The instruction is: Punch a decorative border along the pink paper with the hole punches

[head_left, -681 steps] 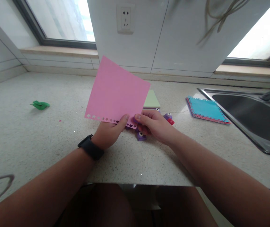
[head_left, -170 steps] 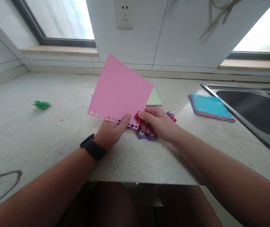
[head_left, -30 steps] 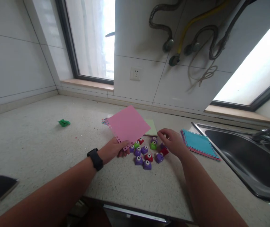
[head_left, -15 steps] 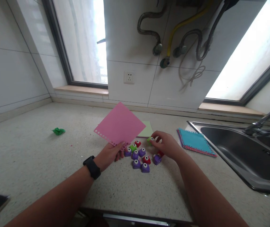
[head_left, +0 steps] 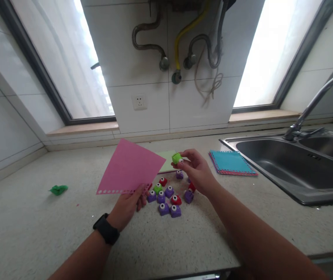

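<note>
A pink sheet of paper (head_left: 129, 167) is pinched by its near corner in my left hand (head_left: 129, 203), which wears a black watch. Small cut-outs run along the sheet's near edge. In my right hand (head_left: 194, 169) a green craft punch (head_left: 177, 158) is held between thumb and fingers, raised above the counter just right of the sheet. Several purple punches (head_left: 175, 211), red punches (head_left: 176, 200) and another green punch (head_left: 157, 189) lie grouped on the counter between the hands. A pale green paper stack (head_left: 168, 157) is partly hidden behind the pink sheet.
A stack of punched paper with a blue top sheet (head_left: 232, 161) lies at the right, beside the steel sink (head_left: 271, 163) and its faucet (head_left: 309, 105). Crumpled green material (head_left: 58, 189) rests on the counter (head_left: 52, 229) at left. Pipes and a socket (head_left: 139, 102) are on the wall.
My right hand has lifted the green punch and turned it over. The pink sheet has rotated in my left hand. The camera view has shifted to the right.
</note>
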Demonstrator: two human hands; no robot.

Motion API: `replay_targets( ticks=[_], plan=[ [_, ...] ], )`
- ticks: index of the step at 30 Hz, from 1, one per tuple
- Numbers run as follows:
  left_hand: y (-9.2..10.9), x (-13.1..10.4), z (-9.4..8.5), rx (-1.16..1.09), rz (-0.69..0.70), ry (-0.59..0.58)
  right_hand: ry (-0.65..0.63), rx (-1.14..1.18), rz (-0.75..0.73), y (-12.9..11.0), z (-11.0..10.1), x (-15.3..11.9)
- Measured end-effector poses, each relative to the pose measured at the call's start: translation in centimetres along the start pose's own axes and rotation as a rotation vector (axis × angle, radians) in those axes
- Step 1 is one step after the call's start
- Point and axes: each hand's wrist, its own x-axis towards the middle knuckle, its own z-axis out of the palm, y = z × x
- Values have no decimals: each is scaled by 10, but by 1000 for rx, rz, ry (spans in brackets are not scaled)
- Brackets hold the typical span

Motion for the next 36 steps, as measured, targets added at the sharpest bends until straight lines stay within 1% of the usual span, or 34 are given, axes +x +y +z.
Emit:
replay_targets(
  ticks=[3, 7, 15, 23, 30, 36],
  plan=[
    [3, -1, 2, 27, 8, 22, -25, -13, 23, -1, 2, -1],
    [7, -3, 3, 79, 9, 20, -87, -6, 37, 2, 4, -3],
    [12, -6, 4, 163, 18, 22, -118, -1, 52, 5, 7, -6],
    [14, -9, 3, 232, -19, 20, -116, -8, 55, 6, 8, -5],
    [12, -8, 2, 236, 3, 19, -103, -30, 43, 7, 7, -4],
    [14, -8, 4, 237, -17, 15, -100, -23, 44, 8, 7, -4]
  ],
)
